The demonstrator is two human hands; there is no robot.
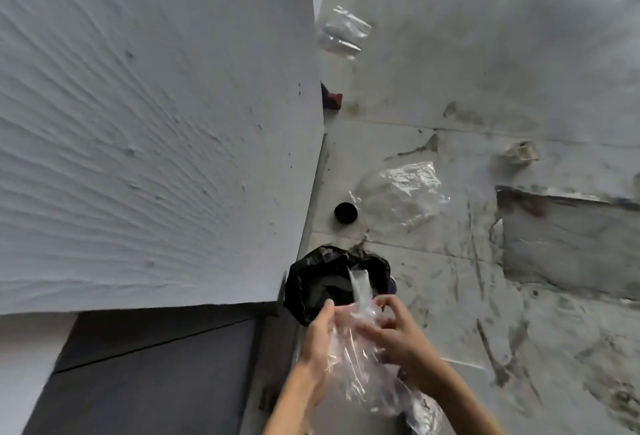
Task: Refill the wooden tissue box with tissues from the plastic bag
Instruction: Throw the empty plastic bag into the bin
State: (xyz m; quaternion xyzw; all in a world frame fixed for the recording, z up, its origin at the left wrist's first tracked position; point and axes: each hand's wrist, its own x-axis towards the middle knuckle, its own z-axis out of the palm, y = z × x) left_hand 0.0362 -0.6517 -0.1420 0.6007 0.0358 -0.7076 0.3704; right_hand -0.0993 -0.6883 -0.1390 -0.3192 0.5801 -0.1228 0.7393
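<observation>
Both my hands hold a crumpled clear plastic bag (360,365) low in the middle of the view. My left hand (317,341) grips its left side and my right hand (391,334) pinches its upper right part. A strip of the clear plastic sticks up over a bin lined with a black bag (311,282), which stands just beyond my hands. No wooden tissue box and no tissues are in view.
A pale textured wall (138,123) fills the left. A dark surface (156,375) lies below it. On the stained grey floor lie a black round lid (345,212), two clear plastic wrappers (405,189) (343,33) and a small scrap (523,152).
</observation>
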